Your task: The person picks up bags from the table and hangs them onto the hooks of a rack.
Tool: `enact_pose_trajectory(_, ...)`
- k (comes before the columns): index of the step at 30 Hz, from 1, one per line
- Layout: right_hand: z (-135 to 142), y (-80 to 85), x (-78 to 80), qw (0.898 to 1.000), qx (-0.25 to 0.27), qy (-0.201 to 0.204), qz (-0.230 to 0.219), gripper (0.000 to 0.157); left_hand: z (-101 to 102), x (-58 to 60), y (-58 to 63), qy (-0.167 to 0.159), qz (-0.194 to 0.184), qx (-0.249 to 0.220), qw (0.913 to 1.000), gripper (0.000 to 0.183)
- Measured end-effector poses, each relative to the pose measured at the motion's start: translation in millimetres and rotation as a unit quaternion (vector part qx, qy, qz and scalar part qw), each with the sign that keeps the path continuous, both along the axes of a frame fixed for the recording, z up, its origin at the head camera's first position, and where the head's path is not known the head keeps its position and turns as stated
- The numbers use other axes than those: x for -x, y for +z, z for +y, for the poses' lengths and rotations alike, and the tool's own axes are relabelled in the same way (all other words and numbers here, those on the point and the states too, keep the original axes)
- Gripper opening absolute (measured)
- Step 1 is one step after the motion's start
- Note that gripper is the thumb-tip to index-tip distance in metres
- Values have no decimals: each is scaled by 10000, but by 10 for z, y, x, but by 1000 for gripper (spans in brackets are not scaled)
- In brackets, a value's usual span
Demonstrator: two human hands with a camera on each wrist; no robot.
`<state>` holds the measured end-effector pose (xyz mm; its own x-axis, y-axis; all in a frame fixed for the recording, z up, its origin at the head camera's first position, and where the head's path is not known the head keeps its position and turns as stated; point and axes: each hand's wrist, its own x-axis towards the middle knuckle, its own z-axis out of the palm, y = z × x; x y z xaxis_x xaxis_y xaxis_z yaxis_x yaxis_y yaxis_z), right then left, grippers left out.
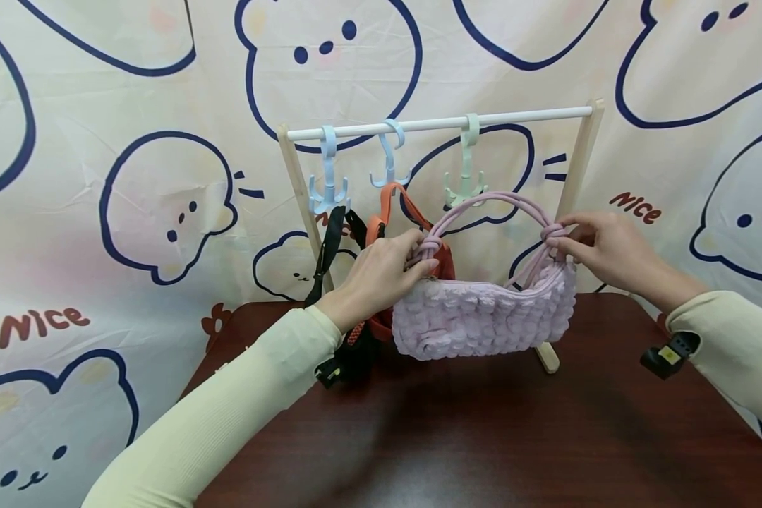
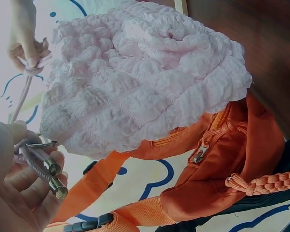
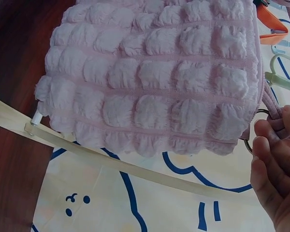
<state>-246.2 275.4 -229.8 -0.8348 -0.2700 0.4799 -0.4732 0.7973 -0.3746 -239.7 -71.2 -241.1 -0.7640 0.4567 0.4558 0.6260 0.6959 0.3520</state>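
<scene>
A puffy pale-pink handbag [image 1: 482, 317] hangs between my two hands, in front of a small rack. My left hand [image 1: 387, 271] pinches the knot at the left end of its looped cord handle [image 1: 495, 197]. At the other end, the knot is pinched by my right hand [image 1: 603, 247]. The left wrist view shows metal-tipped cord ends [image 2: 55, 181] at the left palm. A metal ring [image 3: 251, 140] joins bag and cord by the right fingers. Behind the bag, an orange bag [image 2: 217, 159] is partly hidden, its strap rising toward the middle hook.
The rack's white bar [image 1: 514, 116] carries two blue hooks [image 1: 328, 176] and a green hook [image 1: 466, 162]. A black strap [image 1: 330, 254] hangs under the left hook. Wooden rack legs [image 1: 578, 166] stand on the dark brown table [image 1: 482, 437], before a cartoon-printed cloth [image 1: 133, 317].
</scene>
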Motion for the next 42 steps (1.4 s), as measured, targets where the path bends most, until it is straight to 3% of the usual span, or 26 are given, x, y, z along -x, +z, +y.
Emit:
enact_pose_trajectory(14,-25,43,-4,9999,-27,-104,43,21,13,5,48,67,-27,-3,10000,28)
enact_pose_trajectory(23,-32,62,5,9993,-160,-226,239,24,30,31,85,114,40,12,9999,28)
enact_pose_trajectory(42,-39,88,63,9994,-137,-227,212,28,41,72,134,190,80,119,9997,29)
